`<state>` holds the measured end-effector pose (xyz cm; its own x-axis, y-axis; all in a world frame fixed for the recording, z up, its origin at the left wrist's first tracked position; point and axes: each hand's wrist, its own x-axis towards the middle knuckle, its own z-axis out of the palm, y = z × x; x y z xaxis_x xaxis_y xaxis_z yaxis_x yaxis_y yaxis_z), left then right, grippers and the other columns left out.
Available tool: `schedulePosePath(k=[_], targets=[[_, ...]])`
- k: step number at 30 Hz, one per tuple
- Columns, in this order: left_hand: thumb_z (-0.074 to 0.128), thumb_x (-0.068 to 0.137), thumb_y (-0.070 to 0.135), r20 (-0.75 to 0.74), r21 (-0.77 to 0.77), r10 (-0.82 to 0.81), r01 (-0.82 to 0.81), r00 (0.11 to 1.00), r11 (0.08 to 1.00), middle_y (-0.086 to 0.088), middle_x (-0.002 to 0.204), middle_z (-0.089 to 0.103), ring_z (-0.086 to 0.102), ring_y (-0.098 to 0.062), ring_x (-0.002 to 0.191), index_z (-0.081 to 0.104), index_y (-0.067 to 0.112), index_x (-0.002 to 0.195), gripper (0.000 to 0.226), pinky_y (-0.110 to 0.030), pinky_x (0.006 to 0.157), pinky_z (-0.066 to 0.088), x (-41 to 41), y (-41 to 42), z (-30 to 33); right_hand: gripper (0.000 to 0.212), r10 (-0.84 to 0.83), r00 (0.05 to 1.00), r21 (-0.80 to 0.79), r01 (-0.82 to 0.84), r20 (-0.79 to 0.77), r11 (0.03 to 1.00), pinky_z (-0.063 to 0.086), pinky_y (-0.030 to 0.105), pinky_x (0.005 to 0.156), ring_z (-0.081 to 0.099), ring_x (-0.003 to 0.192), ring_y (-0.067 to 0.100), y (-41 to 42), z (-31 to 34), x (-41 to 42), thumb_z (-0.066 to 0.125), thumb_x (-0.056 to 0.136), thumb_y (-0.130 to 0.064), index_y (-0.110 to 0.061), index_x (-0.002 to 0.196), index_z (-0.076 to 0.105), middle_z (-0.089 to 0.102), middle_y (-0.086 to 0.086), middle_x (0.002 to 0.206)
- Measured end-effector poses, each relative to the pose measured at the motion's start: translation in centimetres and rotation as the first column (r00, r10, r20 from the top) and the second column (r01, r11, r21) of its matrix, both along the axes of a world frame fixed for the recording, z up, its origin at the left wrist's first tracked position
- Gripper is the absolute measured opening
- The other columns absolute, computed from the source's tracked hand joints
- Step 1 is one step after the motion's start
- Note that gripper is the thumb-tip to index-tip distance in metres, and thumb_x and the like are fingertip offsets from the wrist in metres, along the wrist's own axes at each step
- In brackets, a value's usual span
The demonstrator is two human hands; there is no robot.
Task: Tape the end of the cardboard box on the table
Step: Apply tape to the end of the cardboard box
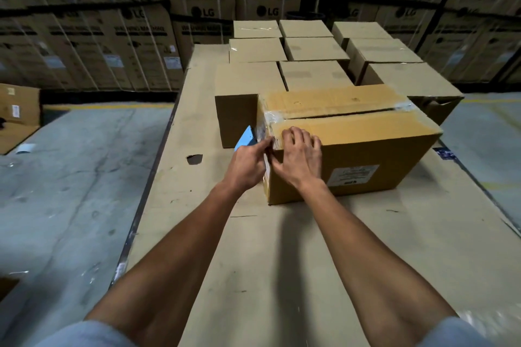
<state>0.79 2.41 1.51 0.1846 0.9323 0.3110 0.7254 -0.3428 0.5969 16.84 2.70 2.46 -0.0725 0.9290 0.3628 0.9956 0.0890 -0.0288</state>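
A brown cardboard box (361, 146) lies on the table (282, 248), its top flaps closed with a seam along the middle and clear tape at both ends. My left hand (248, 162) is at the box's near left corner, holding a blue tape dispenser (246, 138) against the left end. My right hand (298, 153) lies flat, fingers spread, on the top edge of that same corner, pressing on the shiny clear tape (269, 124) there. A white label (353, 176) is on the box's front face.
Several closed cardboard boxes (313, 74) stand in rows behind the worked box, one (236, 118) touching its left end. The table's cardboard cover has a small hole (194, 158). Stacked large cartons (84, 45) line the back wall. Concrete floor (70, 191) lies left.
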Motion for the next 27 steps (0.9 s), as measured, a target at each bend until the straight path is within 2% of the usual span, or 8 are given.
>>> schedulePosePath(k=[3, 6, 10, 14, 18, 21, 23, 27], targets=[[0.057, 0.097, 0.000, 0.009, 0.038, -0.042, 0.041, 0.999, 0.998, -0.014, 0.126, 0.078, 0.072, -0.026, 0.099, 0.067, 0.017, 0.147, 0.054, -0.032, 0.091, 0.055, 0.6, -1.8, 1.0, 0.069, 0.010, 1.000, -0.001, -0.010, -0.001, 1.000, 0.045, 0.052, 0.109, 0.056, 0.126, 0.029, -1.8, 0.3, 1.1, 0.058, 0.086, -0.065, -0.017, 0.135, 0.048, 0.057, 0.012, 0.137], [0.057, 0.093, 0.020, -0.034, 0.111, -0.113, 0.116, 0.993, 0.987, -0.005, 0.124, 0.079, 0.076, -0.021, 0.104, 0.071, 0.020, 0.140, 0.049, -0.038, 0.091, 0.062, 1.2, -3.0, 1.3, 0.067, 0.040, 0.999, 0.014, -0.040, -0.014, 0.999, 0.046, 0.050, 0.109, 0.057, 0.124, 0.027, -4.0, 0.4, 3.0, 0.055, 0.087, -0.063, -0.018, 0.135, 0.048, 0.057, 0.011, 0.136], [0.067, 0.096, 0.035, -0.190, 0.175, -0.087, 0.121, 0.978, 0.977, -0.003, 0.130, 0.069, 0.062, -0.023, 0.111, 0.062, 0.026, 0.143, 0.048, -0.035, 0.084, 0.052, 2.2, -4.2, -0.1, 0.065, 0.110, 0.994, 0.022, -0.110, -0.026, 0.994, 0.043, 0.048, 0.112, 0.054, 0.127, 0.025, -7.4, 0.2, 6.5, 0.053, 0.087, -0.061, -0.020, 0.138, 0.049, 0.056, 0.010, 0.139], [0.070, 0.095, 0.047, -0.244, 0.188, -0.073, 0.121, 0.967, 0.975, -0.003, 0.133, 0.061, 0.056, -0.023, 0.113, 0.060, 0.025, 0.130, 0.042, -0.039, 0.092, 0.054, 2.9, -5.8, -2.7, 0.063, 0.123, 0.992, 0.005, -0.123, -0.026, 0.992, 0.035, 0.046, 0.118, 0.052, 0.129, 0.023, -10.5, -0.1, 9.7, 0.053, 0.086, -0.055, -0.020, 0.139, 0.048, 0.054, 0.007, 0.141], [0.067, 0.095, 0.062, -0.265, 0.148, -0.084, 0.127, 0.960, 0.981, -0.003, 0.141, 0.054, 0.051, -0.021, 0.122, 0.053, 0.025, 0.133, 0.055, -0.037, 0.101, 0.052, 3.3, -8.3, -5.2, 0.061, 0.107, 0.993, 0.020, -0.106, -0.039, 0.994, 0.033, 0.048, 0.120, 0.053, 0.125, 0.023, -12.7, -0.4, 11.6, 0.057, 0.083, -0.047, -0.018, 0.136, 0.049, 0.055, 0.008, 0.136], [0.075, 0.092, 0.055, -0.261, 0.133, -0.105, 0.143, 0.960, 0.981, -0.007, 0.150, 0.047, 0.049, -0.027, 0.130, 0.054, 0.018, 0.136, 0.061, -0.040, 0.103, 0.053, 3.7, -9.9, -6.3, 0.058, 0.094, 0.995, 0.032, -0.093, -0.020, 0.995, 0.038, 0.047, 0.116, 0.056, 0.121, 0.022, -13.4, -0.3, 11.8, 0.054, 0.082, -0.047, -0.018, 0.133, 0.050, 0.057, 0.007, 0.133], [0.079, 0.093, 0.045, -0.222, 0.120, -0.107, 0.136, 0.969, 0.983, -0.010, 0.154, 0.043, 0.048, -0.032, 0.133, 0.051, 0.016, 0.137, 0.059, -0.046, 0.099, 0.058, 4.0, -10.5, -6.7, 0.055, 0.081, 0.997, 0.054, -0.080, -0.012, 0.995, 0.043, 0.044, 0.110, 0.058, 0.115, 0.021, -13.4, -0.1, 11.5, 0.051, 0.085, -0.049, -0.018, 0.130, 0.052, 0.058, 0.007, 0.129], [0.086, 0.091, 0.031, -0.206, 0.061, -0.149, 0.164, 0.967, 0.985, -0.011, 0.161, 0.034, 0.046, -0.035, 0.138, 0.039, 0.021, 0.145, 0.072, -0.048, 0.097, 0.062, 3.9, -10.8, -7.5, 0.059, 0.008, 1.000, 0.089, -0.011, 0.027, 0.996, 0.050, 0.044, 0.095, 0.060, 0.106, 0.022, -12.6, 0.5, 10.5, 0.048, 0.093, -0.065, -0.018, 0.129, 0.052, 0.059, 0.009, 0.125]])
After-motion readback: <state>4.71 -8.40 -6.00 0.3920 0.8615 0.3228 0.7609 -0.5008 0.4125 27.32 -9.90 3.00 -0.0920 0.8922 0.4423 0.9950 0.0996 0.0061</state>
